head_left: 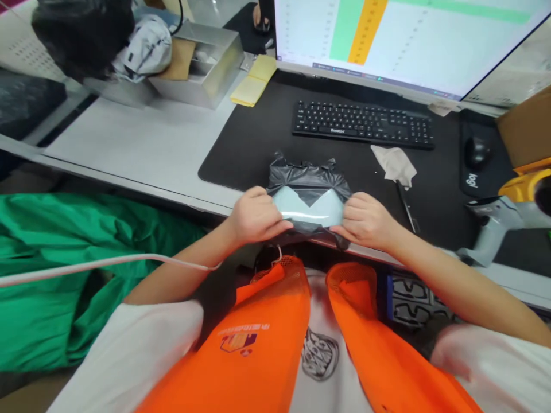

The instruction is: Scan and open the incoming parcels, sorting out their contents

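Because the left hand (259,215) and right hand (364,220) clamp opposite ends of the black bag (307,175), its tear likely spreads, baring the pale packet (313,215).

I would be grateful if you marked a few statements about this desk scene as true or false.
1. The left hand grips the black plastic wrapping. True.
2. The right hand rests on a mouse. False: the right hand grips the wrapping's right side.
3. A pale blue surface shows through the wrapping. True.
4. The monitor is dark. False: the monitor is lit, showing green and orange bands.
5. Yellow paper lies left of the keyboard. True.
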{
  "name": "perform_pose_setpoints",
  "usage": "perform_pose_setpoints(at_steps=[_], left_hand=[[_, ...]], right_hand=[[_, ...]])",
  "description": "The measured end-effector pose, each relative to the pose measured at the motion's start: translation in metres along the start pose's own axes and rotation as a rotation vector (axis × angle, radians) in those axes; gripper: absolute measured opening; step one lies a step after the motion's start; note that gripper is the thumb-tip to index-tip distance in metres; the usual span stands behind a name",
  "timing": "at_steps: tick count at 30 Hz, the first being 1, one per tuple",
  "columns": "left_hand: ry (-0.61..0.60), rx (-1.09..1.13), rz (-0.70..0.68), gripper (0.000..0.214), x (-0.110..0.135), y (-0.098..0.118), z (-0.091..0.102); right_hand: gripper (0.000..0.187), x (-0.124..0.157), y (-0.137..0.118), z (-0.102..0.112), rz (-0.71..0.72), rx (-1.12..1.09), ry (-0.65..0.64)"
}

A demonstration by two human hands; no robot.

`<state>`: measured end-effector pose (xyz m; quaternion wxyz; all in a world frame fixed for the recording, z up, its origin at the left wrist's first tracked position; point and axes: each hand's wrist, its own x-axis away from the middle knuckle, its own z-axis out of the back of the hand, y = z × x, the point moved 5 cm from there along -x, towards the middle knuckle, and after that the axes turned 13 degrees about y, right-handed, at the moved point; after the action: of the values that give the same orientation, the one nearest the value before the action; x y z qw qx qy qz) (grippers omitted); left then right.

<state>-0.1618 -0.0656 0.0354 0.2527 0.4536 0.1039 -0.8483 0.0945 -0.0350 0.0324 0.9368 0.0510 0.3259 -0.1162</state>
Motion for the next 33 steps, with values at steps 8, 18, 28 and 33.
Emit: perform_pose_setpoints(at_steps=[8,18,28,33], left_hand=[[-0.156,0.080,0.124,0.041,0.059,-0.019,0.051],[-0.382,-0.148,0.648,0.105,0.094,-0.025,0.017],[0.043,0.110,0.376,0.021,0.031,-0.018,0.020],[-0.291,0.140,0.741,0.085,0.013,-0.072,-0.010]], right_hand=[[0.046,0.036,0.000,0.003,-0.108,0.082,-0.238],[0.066,0.018,-0.033,-0.010,-0.703,0.000,-0.235],[0.063,0.036,0.005,0.013,-0.897,0.085,0.036],[0.049,0.123,0.021,0.119,-1.219,0.668,0.143]])
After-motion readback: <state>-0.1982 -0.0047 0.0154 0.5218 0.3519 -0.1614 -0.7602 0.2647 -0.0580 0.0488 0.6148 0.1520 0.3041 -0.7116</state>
